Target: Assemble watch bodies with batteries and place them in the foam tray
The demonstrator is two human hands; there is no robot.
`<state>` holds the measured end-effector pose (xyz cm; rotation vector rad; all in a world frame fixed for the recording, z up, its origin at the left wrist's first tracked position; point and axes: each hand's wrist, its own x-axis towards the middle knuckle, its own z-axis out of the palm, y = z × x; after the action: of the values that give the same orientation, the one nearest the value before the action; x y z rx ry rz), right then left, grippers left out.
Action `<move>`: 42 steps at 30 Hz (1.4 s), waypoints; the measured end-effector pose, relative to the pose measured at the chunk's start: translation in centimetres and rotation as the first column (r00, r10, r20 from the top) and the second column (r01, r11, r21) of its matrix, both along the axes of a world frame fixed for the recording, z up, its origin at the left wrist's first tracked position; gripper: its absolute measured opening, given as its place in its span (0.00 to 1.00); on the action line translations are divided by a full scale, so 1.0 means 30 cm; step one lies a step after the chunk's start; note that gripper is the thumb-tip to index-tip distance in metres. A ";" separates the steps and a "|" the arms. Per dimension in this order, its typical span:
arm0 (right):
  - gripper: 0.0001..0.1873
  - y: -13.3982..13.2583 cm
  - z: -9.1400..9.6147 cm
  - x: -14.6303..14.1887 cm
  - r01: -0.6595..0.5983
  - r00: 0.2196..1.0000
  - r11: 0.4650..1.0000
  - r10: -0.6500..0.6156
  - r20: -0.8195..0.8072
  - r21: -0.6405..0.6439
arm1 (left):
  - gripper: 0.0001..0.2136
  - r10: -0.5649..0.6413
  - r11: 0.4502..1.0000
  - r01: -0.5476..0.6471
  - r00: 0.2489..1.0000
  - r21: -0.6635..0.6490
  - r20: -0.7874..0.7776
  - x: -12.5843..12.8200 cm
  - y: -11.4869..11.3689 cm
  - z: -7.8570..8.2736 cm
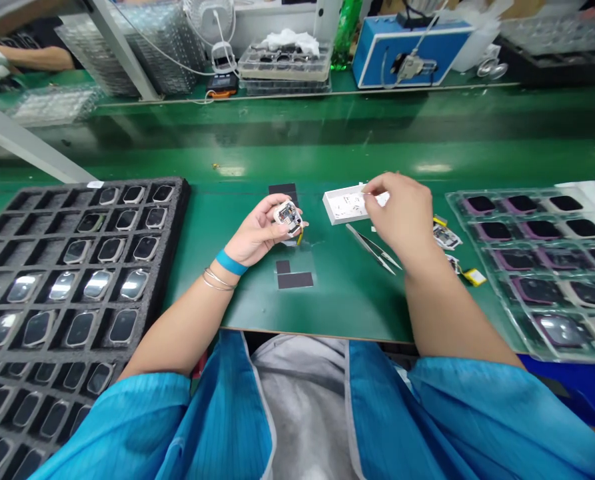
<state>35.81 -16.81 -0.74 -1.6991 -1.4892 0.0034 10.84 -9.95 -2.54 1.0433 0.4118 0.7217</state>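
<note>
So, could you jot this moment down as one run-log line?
left hand: holds small circuit module | right hand: on white box | beside: steel tweezers

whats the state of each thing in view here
left hand, gripping the module
white plastic electronic module, held with circuit board exposed
right hand, pinching the box
white rectangular box, lying under the fingers
steel tweezers, lying untouched
black rectangular pads, lying flat
black foam tray, holding rows of glossy device casings
clear plastic tray, holding dark pads in pockets
</note>
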 end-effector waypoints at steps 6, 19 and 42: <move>0.10 -0.008 -0.031 -0.165 -0.351 0.799 0.936 0.290 -0.527 -0.016 | 0.29 -0.013 1.000 0.013 1.000 -0.028 0.023 0.003 -0.006 0.001; 0.26 -0.009 -0.004 -0.144 -0.633 0.278 0.774 0.246 -0.929 0.016 | 0.33 0.016 0.999 -0.015 0.999 -0.045 0.034 -0.014 0.005 0.020; 0.14 -0.003 -0.089 -0.205 -0.377 0.915 0.911 0.395 -0.086 0.166 | 0.13 -0.098 0.982 0.048 0.958 -0.184 -0.270 0.034 -0.011 -0.019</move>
<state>29.66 -16.90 -3.41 -1.2432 -1.6702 0.1992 11.87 -10.29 -3.10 0.9889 0.6643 0.4629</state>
